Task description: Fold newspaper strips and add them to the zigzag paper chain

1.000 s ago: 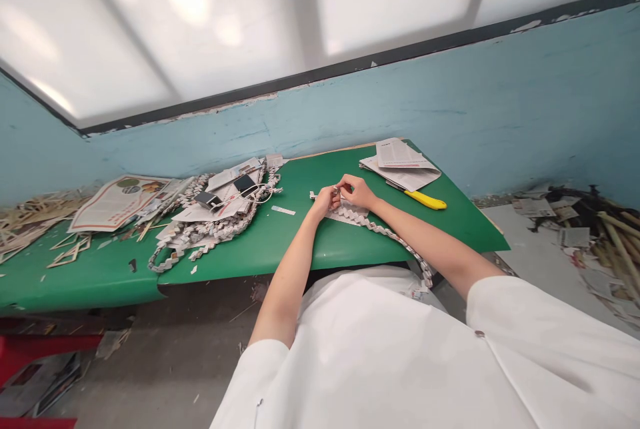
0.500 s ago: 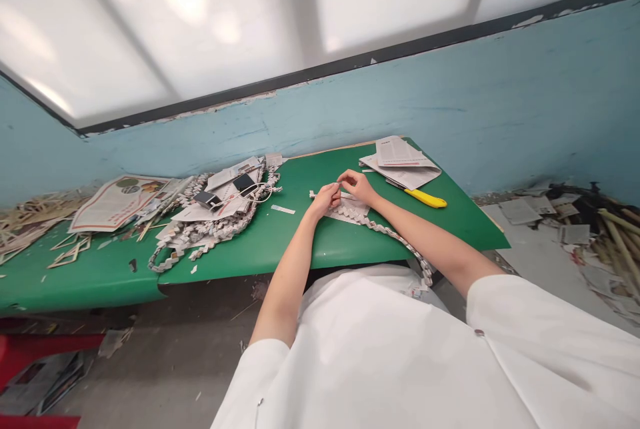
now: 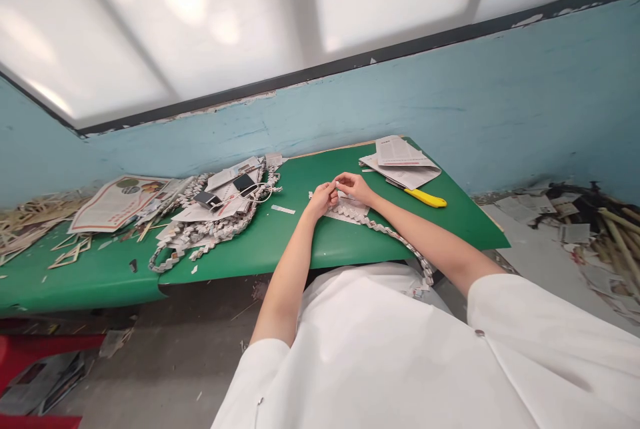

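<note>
1. The left hand [image 3: 324,199] is curling its fingers inward, and its fingertips are meeting those of the right hand [image 3: 354,188] above the green table [image 3: 290,239].
2. Both hands are pinching at something small and pale between them; the fingers are hiding most of it, so its exact form cannot be told.
3. The folded paper chain [image 3: 383,228] is lying just below the hands, on their near side, and is running right and nearer, passing beneath the right forearm and drooping over the near table edge. Whether its far end is joining the piece in the fingers cannot be told.
4. A flat printed sheet [image 3: 354,214] is lying under part of the chain, close to both hands.
5. To the left of the left hand, a loose paper strip [image 3: 283,209] is lying apart on the table.
6. To the right and farther off, folded newspapers [image 3: 406,166] are resting near the far edge, with a yellow-handled tool [image 3: 426,198] sticking out from beside them toward the right.
7. Well left, a heap of paper chains [image 3: 215,234] is spreading under newspaper sheets, while two dark boxes [image 3: 244,184] and a white cable [image 3: 263,199] are lying on top.
8. Farther left, a printed poster [image 3: 121,204] and thin wooden frames [image 3: 73,250] are covering the table.
</note>
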Motion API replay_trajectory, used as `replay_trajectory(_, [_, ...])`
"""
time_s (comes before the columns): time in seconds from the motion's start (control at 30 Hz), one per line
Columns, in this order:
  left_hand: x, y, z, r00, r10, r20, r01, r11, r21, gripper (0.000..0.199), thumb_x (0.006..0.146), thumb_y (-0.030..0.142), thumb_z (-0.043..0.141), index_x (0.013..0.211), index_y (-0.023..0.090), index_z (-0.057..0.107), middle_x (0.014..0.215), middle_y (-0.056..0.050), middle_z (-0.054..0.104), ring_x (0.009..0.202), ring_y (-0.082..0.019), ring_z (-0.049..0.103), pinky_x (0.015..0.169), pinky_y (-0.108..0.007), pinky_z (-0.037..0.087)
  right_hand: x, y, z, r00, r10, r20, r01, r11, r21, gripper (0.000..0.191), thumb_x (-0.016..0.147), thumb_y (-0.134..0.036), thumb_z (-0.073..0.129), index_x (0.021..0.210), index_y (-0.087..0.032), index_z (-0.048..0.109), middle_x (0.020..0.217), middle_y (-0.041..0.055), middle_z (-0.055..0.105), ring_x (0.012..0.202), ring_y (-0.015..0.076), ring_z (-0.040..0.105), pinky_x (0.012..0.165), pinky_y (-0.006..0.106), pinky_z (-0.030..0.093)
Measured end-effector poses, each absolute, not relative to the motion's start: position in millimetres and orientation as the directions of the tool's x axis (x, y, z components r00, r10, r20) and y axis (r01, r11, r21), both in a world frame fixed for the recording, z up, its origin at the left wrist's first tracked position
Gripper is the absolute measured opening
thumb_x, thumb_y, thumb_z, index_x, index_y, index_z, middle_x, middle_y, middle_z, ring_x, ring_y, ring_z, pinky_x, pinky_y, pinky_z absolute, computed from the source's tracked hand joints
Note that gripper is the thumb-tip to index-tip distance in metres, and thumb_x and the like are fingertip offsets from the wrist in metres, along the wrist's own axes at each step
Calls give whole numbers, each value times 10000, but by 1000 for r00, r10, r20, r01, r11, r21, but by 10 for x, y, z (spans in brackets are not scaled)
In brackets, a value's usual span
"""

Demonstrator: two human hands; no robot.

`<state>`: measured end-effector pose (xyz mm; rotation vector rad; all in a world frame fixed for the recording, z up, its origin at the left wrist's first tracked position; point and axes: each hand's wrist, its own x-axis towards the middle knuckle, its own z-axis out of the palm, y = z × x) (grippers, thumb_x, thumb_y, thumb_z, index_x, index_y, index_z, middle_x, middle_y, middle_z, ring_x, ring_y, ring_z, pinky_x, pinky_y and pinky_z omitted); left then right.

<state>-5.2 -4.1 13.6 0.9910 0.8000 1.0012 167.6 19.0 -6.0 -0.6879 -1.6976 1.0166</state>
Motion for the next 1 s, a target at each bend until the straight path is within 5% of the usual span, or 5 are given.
replay_trajectory(0.1, [-65,-23,117,359,930,-79,-299,194,934,428,892,466,784,789,190,473,553,72,432,427,-52,415,415,-161,264,1664,188,-72,-339,814,471,-26,492,-870,377,844,-539,756,1042,-221,717,947,58,743,776,216,666,708,363,556])
replay_trajectory(0.3, [-71,-12,107,355,931,-81,-317,202,927,411,887,489,775,803,181,515,546,66,431,429,-63,425,421,-172,289,1652,206,-92,-304,830,468,7,493,-870,380,821,-554,782,992,-221,720,879,43,741,754,215,669,722,373,564])
replay_trajectory(0.7, [-57,-45,148,303,946,-118,-316,216,924,423,912,432,760,776,208,428,554,76,418,429,-65,441,424,-168,286,1663,184,-76,-289,803,520,112,568,-815,347,858,-557,745,964,-229,710,756,2,649,623,170,516,607,327,446])
replay_trajectory(0.83, [-28,-64,124,268,961,-68,-227,132,965,400,913,366,758,798,221,403,535,100,413,410,-65,436,417,-153,243,1671,142,-53,-328,780,534,128,596,-792,341,893,-568,706,960,-239,647,833,11,652,658,172,520,630,322,445])
replay_trajectory(1.0, [-7,-82,107,289,957,-4,-92,32,995,370,928,326,724,800,228,390,501,113,415,380,-55,407,420,-150,231,1688,163,-81,-367,777,511,249,611,-751,414,944,-599,638,780,-237,524,697,-27,521,627,158,434,613,308,364])
